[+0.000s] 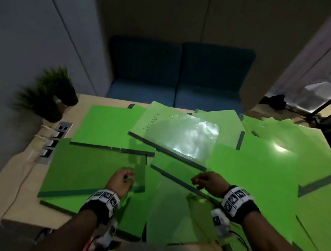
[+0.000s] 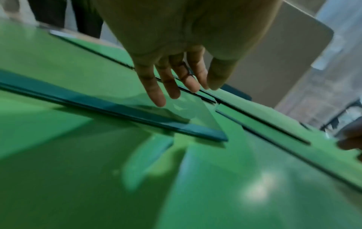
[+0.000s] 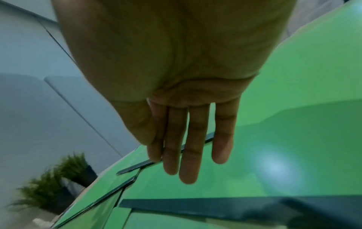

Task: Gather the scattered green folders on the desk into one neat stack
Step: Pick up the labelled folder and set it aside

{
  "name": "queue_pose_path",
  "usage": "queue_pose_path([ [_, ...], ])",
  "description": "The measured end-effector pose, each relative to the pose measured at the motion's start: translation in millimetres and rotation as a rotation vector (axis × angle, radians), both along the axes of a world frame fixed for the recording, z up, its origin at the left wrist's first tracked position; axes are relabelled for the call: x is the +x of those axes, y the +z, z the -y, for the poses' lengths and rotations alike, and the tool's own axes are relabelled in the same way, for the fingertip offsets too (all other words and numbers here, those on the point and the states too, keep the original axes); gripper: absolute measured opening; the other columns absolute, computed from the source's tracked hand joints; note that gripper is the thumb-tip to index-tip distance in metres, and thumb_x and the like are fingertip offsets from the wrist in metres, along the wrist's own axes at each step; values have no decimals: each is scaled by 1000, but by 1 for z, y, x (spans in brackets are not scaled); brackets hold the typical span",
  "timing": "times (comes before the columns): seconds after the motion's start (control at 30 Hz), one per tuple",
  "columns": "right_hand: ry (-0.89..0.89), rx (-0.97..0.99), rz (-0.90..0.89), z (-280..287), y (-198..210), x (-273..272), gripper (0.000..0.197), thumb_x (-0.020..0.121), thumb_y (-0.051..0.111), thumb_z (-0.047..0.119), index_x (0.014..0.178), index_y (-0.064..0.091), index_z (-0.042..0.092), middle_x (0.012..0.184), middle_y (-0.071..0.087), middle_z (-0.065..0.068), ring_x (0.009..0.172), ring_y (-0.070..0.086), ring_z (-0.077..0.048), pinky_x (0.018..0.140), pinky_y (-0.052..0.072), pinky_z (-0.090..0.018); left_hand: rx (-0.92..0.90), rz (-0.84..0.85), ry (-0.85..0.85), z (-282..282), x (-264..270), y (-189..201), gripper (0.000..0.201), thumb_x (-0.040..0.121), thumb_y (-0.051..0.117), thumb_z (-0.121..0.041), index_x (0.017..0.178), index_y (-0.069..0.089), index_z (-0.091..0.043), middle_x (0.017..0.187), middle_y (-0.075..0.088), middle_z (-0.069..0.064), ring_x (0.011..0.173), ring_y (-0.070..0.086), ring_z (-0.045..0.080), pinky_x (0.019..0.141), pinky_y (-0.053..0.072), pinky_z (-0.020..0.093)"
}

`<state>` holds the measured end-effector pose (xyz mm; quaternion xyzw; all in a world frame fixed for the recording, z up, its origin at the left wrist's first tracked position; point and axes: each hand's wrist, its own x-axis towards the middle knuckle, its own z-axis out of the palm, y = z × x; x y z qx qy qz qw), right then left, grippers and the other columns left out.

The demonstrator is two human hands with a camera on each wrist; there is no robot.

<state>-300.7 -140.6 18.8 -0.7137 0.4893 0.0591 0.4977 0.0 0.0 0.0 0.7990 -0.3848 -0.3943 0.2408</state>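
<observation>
Several green folders with dark spines lie scattered and overlapping across the desk (image 1: 20,204). One with handwriting and a shiny clear cover (image 1: 179,133) lies on top at the middle back. My left hand (image 1: 121,180) hovers at the right edge of a darker folder (image 1: 89,169); the left wrist view shows the left hand (image 2: 176,86) with relaxed fingers just above that folder's translucent corner (image 2: 195,114). My right hand (image 1: 205,182) sits over a slanted folder spine (image 1: 177,180). Seen from the right wrist, the right hand (image 3: 188,155) has straight fingers and holds nothing.
Two potted plants (image 1: 47,98) stand at the desk's back left corner. A row of power sockets (image 1: 52,142) with plugs is set into the left side, and a white cable (image 1: 17,190) runs off it. A blue sofa (image 1: 178,76) stands behind the desk.
</observation>
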Motion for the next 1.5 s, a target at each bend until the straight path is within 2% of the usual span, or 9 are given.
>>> queue_pose_path([
  [0.17, 76, -305, -34, 17, -6, 42, 32, 94, 59, 20, 126, 63, 17, 130, 62, -3, 116, 58, -17, 104, 40, -26, 1, -56, 91, 21, -6, 2, 23, 92, 59, -14, 115, 61, -15, 124, 55, 0, 111, 57, 21, 100, 48, 39],
  [0.27, 218, -461, -351, 25, -21, 39, 68, 89, 65, 35, 149, 34, 23, 161, 21, -2, 147, 22, -22, 118, 22, -38, 49, -143, 105, 28, -10, 1, 20, 93, 58, -16, 113, 60, -20, 119, 59, -1, 104, 60, 20, 92, 54, 39],
  [0.37, 341, -413, -506, 18, -33, 33, 90, 87, 64, 45, 155, 8, 25, 164, -3, 1, 151, 1, -21, 121, 7, -46, 104, -175, 88, 37, -15, -2, 25, 92, 59, -19, 117, 59, -22, 124, 58, -2, 109, 59, 20, 87, 55, 32],
  [0.63, 271, -537, -693, -16, -29, 5, 45, 95, 37, 56, 121, 57, 25, 124, 61, -4, 119, 53, -24, 111, 25, -46, 167, -30, -42, 81, -43, -9, 55, 93, 61, -26, 141, 43, -7, 135, 55, 10, 124, 52, 26, 105, 40, 35],
  [0.73, 190, -601, -744, 5, -23, -15, 43, 95, 44, 49, 124, 59, 20, 138, 48, -7, 129, 43, -26, 108, 31, -43, 194, 45, -14, 95, -62, -14, 62, 89, 65, -32, 139, 43, -3, 138, 48, 15, 124, 50, 31, 105, 41, 36],
  [0.9, 80, -453, -638, 48, -27, -45, 88, 86, 65, 43, 154, 12, 23, 163, 4, -8, 149, 10, -28, 119, 14, -47, 114, 196, 148, 104, -72, -20, 88, 74, 81, -29, 143, 30, -8, 149, 19, 12, 134, 27, 34, 107, 36, 41],
  [1.13, 103, -547, -660, 92, -16, -38, 72, 85, 62, 51, 142, 34, 18, 148, 32, -10, 136, 34, -30, 112, 31, -47, 294, 369, -147, 96, -64, -36, 116, 63, 82, -51, 152, 13, -19, 151, 24, 11, 138, 24, 29, 109, 33, 42],
  [1.3, 93, -437, -625, 117, -35, -26, 108, 81, 67, 53, 155, -3, 15, 161, 10, -11, 148, 13, -28, 119, 15, -47, 311, 342, -151, 88, -67, -40, 111, 57, 86, -49, 146, 26, -18, 146, 30, 8, 136, 28, 27, 110, 32, 41],
  [1.5, 10, -379, -639, 134, -22, -26, 102, 66, 77, 62, 146, 29, 22, 136, 43, -15, 129, 40, -36, 107, 36, -44, 347, 296, -118, 97, -58, -34, 98, 55, 90, -35, 135, 36, -15, 138, 39, 4, 130, 34, 24, 109, 34, 38],
])
